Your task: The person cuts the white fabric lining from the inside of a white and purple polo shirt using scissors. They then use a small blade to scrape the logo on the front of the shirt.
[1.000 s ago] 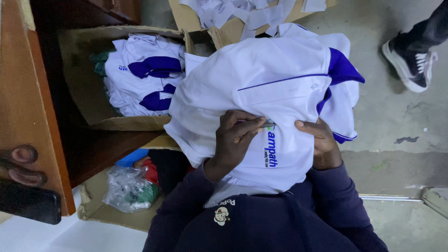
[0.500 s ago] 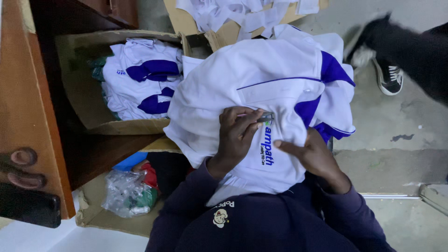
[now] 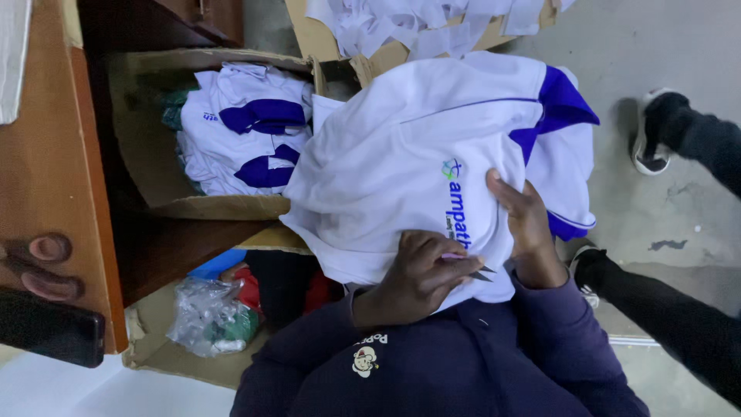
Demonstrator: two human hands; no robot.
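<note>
Left hand (image 3: 421, 274) slid lower on shirt (image 3: 401, 162), grey concrete floor (image 3: 664, 46)

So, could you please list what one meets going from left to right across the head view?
Wooden furniture → cardboard box of folded shirts → white shirt with blue trim → another person's shoe.

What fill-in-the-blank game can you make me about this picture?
1. The right hand rests on a shirt that is mostly ___.
2. The cuff of its sleeve is coloured ___.
3. The small scissors are in the ___ hand.
4. Other folded shirts lie in a cardboard ___.

Missing words: white; blue; left; box.
</note>
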